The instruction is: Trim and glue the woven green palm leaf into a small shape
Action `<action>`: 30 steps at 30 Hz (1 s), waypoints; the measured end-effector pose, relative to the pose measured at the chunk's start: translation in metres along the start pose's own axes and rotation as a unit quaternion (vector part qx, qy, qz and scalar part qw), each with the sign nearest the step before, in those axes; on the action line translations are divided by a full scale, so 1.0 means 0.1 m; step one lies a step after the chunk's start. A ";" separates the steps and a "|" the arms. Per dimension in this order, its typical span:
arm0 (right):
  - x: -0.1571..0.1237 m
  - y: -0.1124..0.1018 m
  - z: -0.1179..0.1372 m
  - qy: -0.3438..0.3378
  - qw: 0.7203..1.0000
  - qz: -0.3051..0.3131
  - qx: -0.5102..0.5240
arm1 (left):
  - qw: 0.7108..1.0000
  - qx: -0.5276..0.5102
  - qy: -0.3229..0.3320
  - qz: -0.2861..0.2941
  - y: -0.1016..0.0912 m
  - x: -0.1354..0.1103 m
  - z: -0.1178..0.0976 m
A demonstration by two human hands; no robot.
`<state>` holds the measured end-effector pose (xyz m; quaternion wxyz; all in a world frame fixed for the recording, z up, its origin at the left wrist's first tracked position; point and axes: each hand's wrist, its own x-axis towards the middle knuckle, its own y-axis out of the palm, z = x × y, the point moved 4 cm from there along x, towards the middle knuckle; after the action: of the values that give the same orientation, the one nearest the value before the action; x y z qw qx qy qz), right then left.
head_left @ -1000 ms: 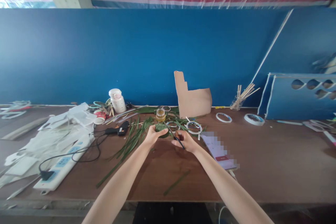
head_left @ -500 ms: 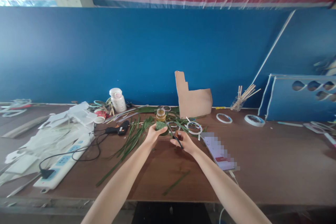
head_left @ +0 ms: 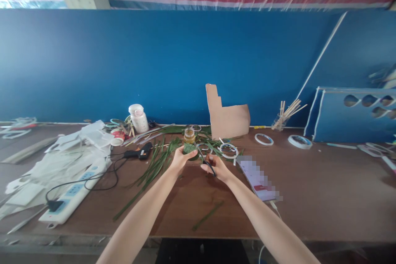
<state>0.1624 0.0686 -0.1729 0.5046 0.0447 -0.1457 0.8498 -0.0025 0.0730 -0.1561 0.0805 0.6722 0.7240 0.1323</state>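
My left hand (head_left: 182, 158) grips a small green woven leaf piece (head_left: 189, 148), its thumb across the near side. In my right hand (head_left: 216, 166) is a pair of scissors (head_left: 208, 166) with dark handles, the blades pointing up and left to the edge of the leaf piece. Whether the blades touch it I cannot make out. Just behind the piece stands a glass jar (head_left: 189, 135) with yellowish contents. Long green leaf strips (head_left: 154, 169) lie to the left of my left hand, and a loose strip (head_left: 208, 215) lies nearer the table's front edge.
A black glue gun (head_left: 140, 152) and a white power strip (head_left: 74, 192) with a cable lie left. White scraps (head_left: 58, 165) pile beyond them. Cardboard (head_left: 230, 119) leans on the blue panel. Tape rolls (head_left: 264, 139), a phone (head_left: 256, 177) and a cup of sticks (head_left: 286, 115) are right.
The scissor handles and my right hand have shifted very slightly. My left hand keeps its hold on the leaf piece; the table things stay where they were.
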 end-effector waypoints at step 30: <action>0.00 -0.01 0.09 -0.015 0.999 0.014 -0.032 | 1.000 -0.004 0.001 0.027 0.05 -0.03 -0.01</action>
<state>0.1630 0.0662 -0.1643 0.4911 0.0398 -0.1808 0.8512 0.0020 0.0701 -0.1535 0.0788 0.6915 0.7048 0.1377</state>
